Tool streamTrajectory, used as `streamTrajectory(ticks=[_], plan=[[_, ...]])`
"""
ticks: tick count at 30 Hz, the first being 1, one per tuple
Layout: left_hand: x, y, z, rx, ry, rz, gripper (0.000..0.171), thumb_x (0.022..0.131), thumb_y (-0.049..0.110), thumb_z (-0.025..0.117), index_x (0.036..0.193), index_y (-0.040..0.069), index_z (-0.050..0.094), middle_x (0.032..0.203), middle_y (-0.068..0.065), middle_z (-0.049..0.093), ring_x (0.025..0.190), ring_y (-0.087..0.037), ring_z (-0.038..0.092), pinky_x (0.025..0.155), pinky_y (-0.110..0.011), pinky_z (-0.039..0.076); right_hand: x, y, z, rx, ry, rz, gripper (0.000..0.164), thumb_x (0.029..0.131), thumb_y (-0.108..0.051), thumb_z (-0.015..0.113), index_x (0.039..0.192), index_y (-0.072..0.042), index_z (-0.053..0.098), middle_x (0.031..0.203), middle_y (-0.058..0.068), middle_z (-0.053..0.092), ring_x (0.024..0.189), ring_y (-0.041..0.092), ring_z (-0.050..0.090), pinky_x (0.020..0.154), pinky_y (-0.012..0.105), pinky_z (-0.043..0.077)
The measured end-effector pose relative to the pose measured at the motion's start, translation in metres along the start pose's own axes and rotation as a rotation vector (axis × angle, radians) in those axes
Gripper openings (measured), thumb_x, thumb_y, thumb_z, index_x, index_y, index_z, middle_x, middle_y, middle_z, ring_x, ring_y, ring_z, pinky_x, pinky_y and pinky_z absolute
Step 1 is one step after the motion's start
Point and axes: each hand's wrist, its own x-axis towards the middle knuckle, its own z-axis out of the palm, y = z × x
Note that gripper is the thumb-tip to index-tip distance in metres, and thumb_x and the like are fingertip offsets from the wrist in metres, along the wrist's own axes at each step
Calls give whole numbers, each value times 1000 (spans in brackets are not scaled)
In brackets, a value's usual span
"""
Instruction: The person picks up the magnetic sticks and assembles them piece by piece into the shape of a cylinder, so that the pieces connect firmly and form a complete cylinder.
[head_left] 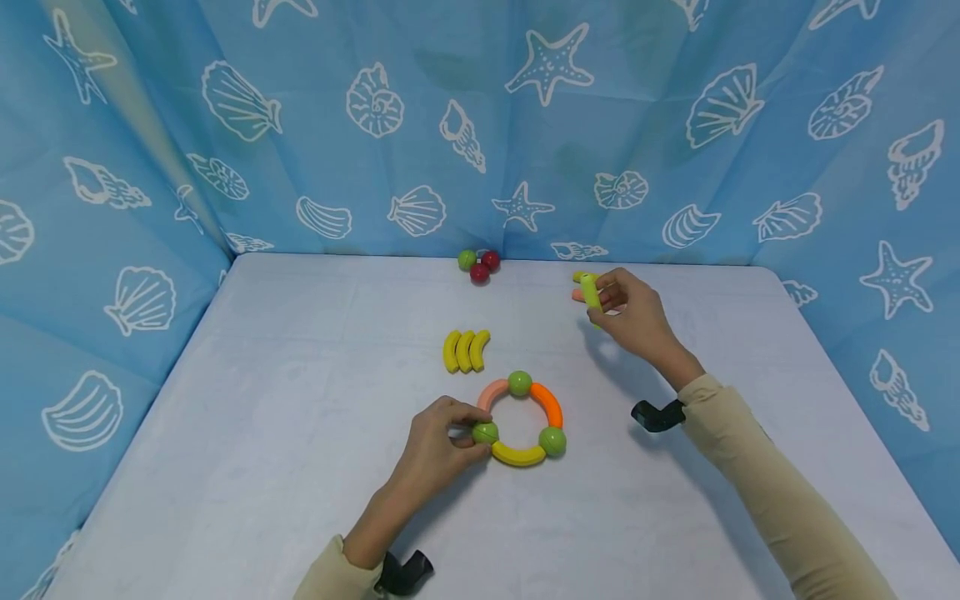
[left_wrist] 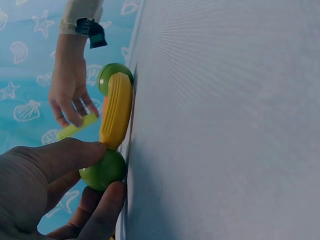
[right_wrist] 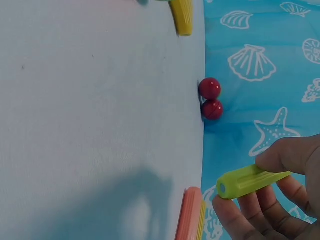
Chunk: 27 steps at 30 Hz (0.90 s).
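A ring on the white table joins green balls with a salmon curved stick (head_left: 491, 392), an orange curved stick (head_left: 550, 405) and a yellow curved stick (head_left: 519, 455). My left hand (head_left: 435, 446) pinches the ring's left green ball (head_left: 485, 433) between thumb and fingers; the left wrist view shows that ball (left_wrist: 103, 171) touching the yellow stick's end. Raised above the table at the back right, my right hand (head_left: 636, 317) holds a yellow-green stick (right_wrist: 250, 181) between thumb and fingers. Its near end shows a small pale round spot.
Three yellow curved sticks (head_left: 465, 352) lie side by side behind the ring. Two red balls (head_left: 480, 272) and a green ball (head_left: 467, 260) sit at the back edge. Beside the right hand lies a salmon stick (right_wrist: 189, 215) near a yellow one. A blue shell-patterned curtain (head_left: 465, 50) borders the table.
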Motion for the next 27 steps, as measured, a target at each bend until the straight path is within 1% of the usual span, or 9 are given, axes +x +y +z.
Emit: streamTrajectory(ticks=[5,9,12,17,19,21,24,27], plan=[[0,0,0,-7,-3,-4,30,78,-3,81,104,9,75,97,-1,58,92,-16,61,75,-20,56,-4,-2,0,34,21,-10,33,87,-4,74,115,-2,56,100,14,64,90,26,62,77,25,52],[0,-1,0,-2,-6,-4,30,78,-2,81,105,9,75,97,0,58,92,-16,60,75,-20,56,-7,-4,2,65,21,-18,32,88,-5,73,114,-1,54,101,13,63,90,25,62,75,18,50],[0,-1,0,3,-4,-1,30,78,-2,82,105,9,75,97,0,58,92,-16,60,75,-20,56,-8,-6,3,90,12,-21,33,88,-5,73,114,-2,53,102,13,62,91,25,62,76,19,51],[1,-2,0,10,-1,-4,29,78,-1,82,105,10,75,97,0,58,92,-17,60,74,-20,56,-11,-11,5,111,9,-15,32,88,-5,73,112,-3,52,101,11,62,92,24,62,82,30,52],[1,-2,0,10,-3,-8,29,78,-1,82,105,10,75,97,0,58,92,-16,60,74,-19,56,-13,-13,6,112,9,-15,31,89,-5,73,111,-4,52,100,11,63,92,24,62,82,32,52],[0,-2,0,9,-6,-11,29,78,-1,82,105,10,75,97,0,58,93,-16,60,75,-20,56,-15,-15,7,118,7,-23,30,88,-4,72,111,-4,52,103,11,65,92,24,62,81,29,52],[0,-1,0,8,-8,-13,29,78,-1,82,105,10,75,97,1,58,93,-16,61,75,-20,56,-17,-18,10,129,4,-31,31,88,-2,72,111,-4,52,108,11,66,91,24,63,75,21,54],[0,-1,0,8,-9,-13,30,78,-1,82,105,10,75,97,1,58,92,-16,60,75,-20,56,-19,-23,12,145,0,-26,32,87,-1,72,112,-3,52,108,12,66,92,25,63,70,17,55]])
